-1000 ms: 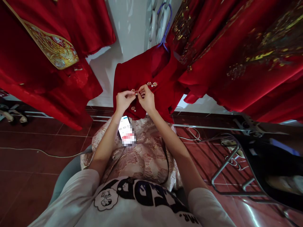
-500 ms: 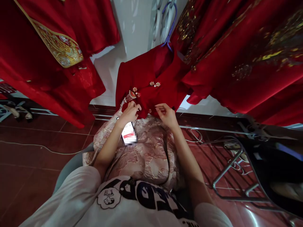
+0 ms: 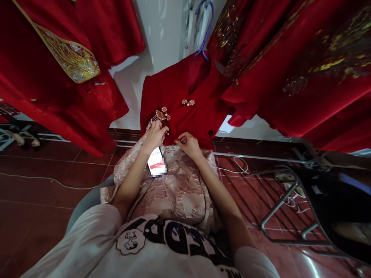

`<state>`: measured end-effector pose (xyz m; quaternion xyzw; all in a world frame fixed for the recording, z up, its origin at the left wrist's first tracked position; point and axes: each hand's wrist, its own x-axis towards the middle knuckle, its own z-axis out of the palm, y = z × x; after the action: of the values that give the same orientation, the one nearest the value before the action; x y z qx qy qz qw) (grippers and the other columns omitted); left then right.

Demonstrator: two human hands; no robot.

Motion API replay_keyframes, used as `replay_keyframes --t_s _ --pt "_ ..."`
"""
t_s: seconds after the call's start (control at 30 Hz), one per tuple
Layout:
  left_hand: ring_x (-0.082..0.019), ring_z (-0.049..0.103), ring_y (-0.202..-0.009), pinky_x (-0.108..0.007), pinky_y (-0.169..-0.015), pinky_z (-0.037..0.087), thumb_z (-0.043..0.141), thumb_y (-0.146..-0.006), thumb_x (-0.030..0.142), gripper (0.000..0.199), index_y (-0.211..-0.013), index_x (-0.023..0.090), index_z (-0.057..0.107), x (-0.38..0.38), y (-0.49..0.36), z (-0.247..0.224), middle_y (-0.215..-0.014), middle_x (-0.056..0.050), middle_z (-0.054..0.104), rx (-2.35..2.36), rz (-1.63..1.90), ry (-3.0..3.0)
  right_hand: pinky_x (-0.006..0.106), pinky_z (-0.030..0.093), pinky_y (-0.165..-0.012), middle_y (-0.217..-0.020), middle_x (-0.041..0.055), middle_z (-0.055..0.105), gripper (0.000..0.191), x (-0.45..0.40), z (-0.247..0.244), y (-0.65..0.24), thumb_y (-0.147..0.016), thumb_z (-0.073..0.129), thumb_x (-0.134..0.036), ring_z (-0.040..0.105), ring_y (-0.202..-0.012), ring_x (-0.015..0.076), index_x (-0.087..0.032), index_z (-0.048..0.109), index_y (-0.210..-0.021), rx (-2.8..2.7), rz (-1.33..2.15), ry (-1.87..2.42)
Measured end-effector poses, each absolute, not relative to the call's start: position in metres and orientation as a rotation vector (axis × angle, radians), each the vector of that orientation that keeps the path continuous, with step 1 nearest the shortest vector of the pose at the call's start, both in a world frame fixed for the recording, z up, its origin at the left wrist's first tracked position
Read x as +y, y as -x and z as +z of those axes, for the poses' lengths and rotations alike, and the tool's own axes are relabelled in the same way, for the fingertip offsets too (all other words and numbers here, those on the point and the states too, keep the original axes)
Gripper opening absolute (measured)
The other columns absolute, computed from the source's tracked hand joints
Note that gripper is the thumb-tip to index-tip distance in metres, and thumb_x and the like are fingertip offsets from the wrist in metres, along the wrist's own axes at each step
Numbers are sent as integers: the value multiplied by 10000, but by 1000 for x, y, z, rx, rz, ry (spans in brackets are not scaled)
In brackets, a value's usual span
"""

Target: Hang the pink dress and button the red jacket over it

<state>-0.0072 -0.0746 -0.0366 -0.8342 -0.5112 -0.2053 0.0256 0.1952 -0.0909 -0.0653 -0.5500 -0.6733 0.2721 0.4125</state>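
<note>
Red garment (image 3: 174,88), centre of the view that reaches me through the distant head camera, hangs from its upper right corner, its lower edge meeting the wearer's lap. Red tiled floor (image 3: 43,185) fills the lower ground; pale wall (image 3: 162,38) stands behind. Larger red clothing flanks the garment: left-hand clothing (image 3: 107,31) bears a gold embroidered panel, and right-hand clothing (image 3: 313,112) carries gold sequin work. At lower right I note a black chair (image 3: 324,200) on a metal frame. Pink brocade (image 3: 176,185) covers the lap, and a white printed shirt (image 3: 110,235) closes the foreground. A purple hanger (image 3: 210,23) rises above the garment's neckline. The lit phone (image 3: 155,164) lies on the brocade, just below the left hand (image 3: 155,138). That hand's fingers are curled against the garment, just below a fan-shaped ornament (image 3: 160,115); I cannot tell whether they grip anything. The right hand (image 3: 190,146), near the lower edge, has thumb and index brought together at a small red detail (image 3: 177,141); whether they grip it or only touch it, I cannot tell. Above both hands sits a floral clasp (image 3: 188,102) with pearl-like beads.
</note>
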Motion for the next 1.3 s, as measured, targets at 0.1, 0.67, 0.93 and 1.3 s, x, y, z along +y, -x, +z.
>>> replay_keyframes --t_s 0.1,0.67,0.93,1.3 --pt "-351 546 -1165 -470 -953 512 561 -934 84 197 -1043 185 691 -76 2 -35 -1138 -159 551 -1567 -634 2547 315 543 -769 -908 34 631 181 -94 -64 -195 -777 742 -148 613 -750 162 -216 578 -808 -1748 542 1325" --pt "-204 657 -674 -285 -661 472 727 -758 136 165 -737 207 579 -66 4 -37 -715 -13 675 -1801 -1154 2673 275 577 -707 -860 7 746 104 -80 -36 -160 -839 726 -196 703 -756 153 -224 631 -872 -1709 671 1218" --pt "-192 659 -783 -303 -770 541 707 -764 134 105 -809 188 630 -61 11 -43 -867 -28 662 -1821 -1188 2715 283 584 -763 -843 10 751 123 -71 -37 -159 -827 734 -127 716 -773 153 -208 643 -842 -1741 717 1227" --pt "-335 591 -1126 -467 -986 533 661 -915 174 33 -920 167 693 -65 8 -45 -1076 -139 609 -1667 -607 2654 255 564 -747 -827 0 742 125 -72 -41 -167 -821 736 -115 699 -749 138 -201 647 -839 -1735 702 1230"
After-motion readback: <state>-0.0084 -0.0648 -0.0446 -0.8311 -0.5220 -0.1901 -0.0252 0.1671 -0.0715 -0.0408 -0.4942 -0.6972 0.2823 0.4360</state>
